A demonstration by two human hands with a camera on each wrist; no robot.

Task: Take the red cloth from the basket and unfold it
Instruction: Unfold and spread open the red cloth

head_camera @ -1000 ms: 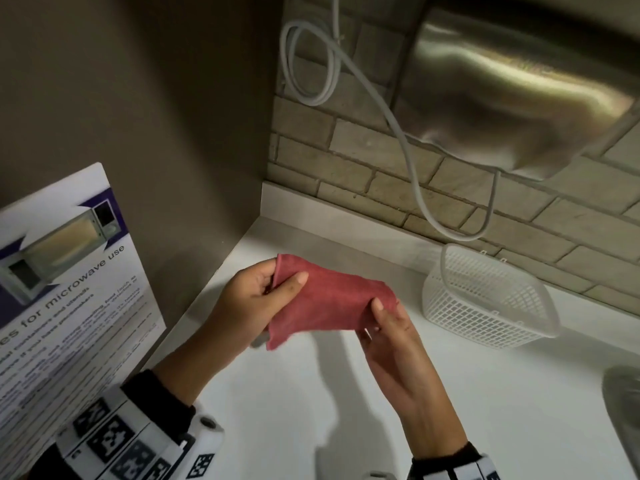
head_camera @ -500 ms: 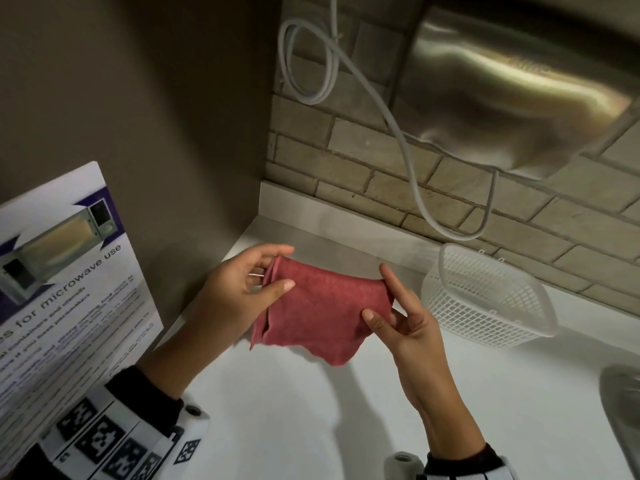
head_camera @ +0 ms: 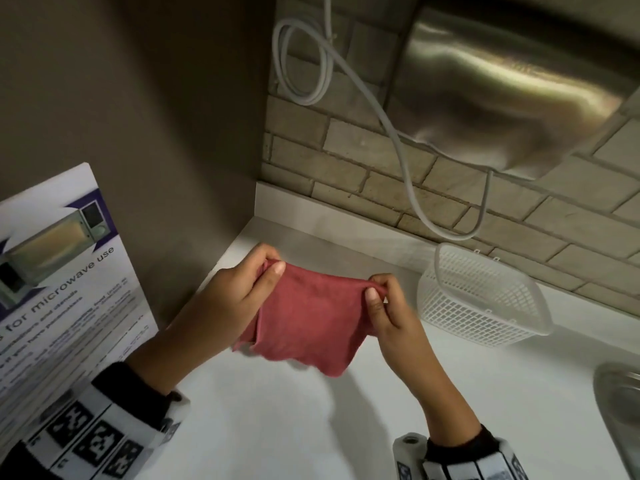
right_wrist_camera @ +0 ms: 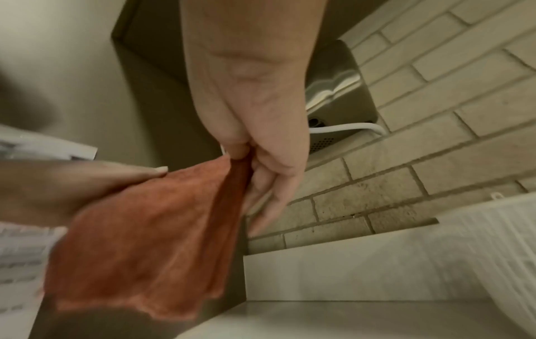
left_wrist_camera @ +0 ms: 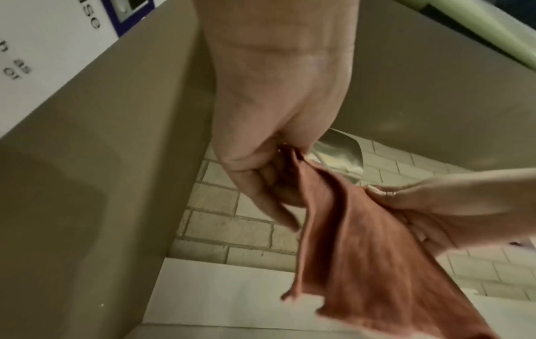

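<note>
Fingers of left hand (head_camera: 239, 299) and right hand (head_camera: 388, 306) both pinch top corners of red cloth (head_camera: 311, 320), held in the air over the counter (head_camera: 277, 427). Since half a second ago hands pulled further apart, top edge taut; cloth nearly open, left side still doubled, lower edge rumpled. White basket (head_camera: 481, 296) beyond, empty.
</note>
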